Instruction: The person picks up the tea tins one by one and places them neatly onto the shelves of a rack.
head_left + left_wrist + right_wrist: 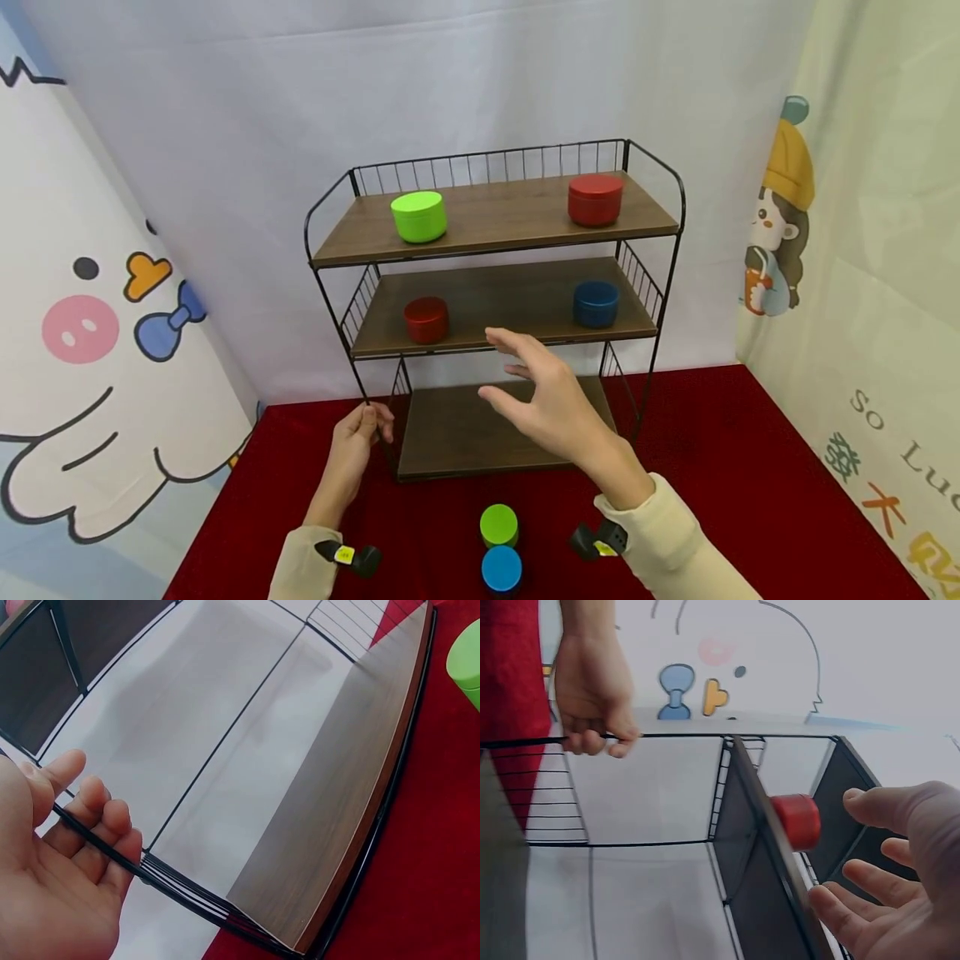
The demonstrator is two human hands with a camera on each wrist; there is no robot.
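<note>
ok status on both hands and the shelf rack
Left hand grips black wire shelf rack front leg. Right hand open, hovering before middle shelf. Nothing between.

green tin [466, 661] cut off by edge

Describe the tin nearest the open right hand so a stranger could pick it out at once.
Start at the three-tier wire shelf rack on the red cloth. On its middle shelf two tins stand, and the one meant is the red tin at the left end, just beyond the right hand. Its shelf-mate is the dark blue tin, and the other red tin sits a shelf higher, at the right.
</note>
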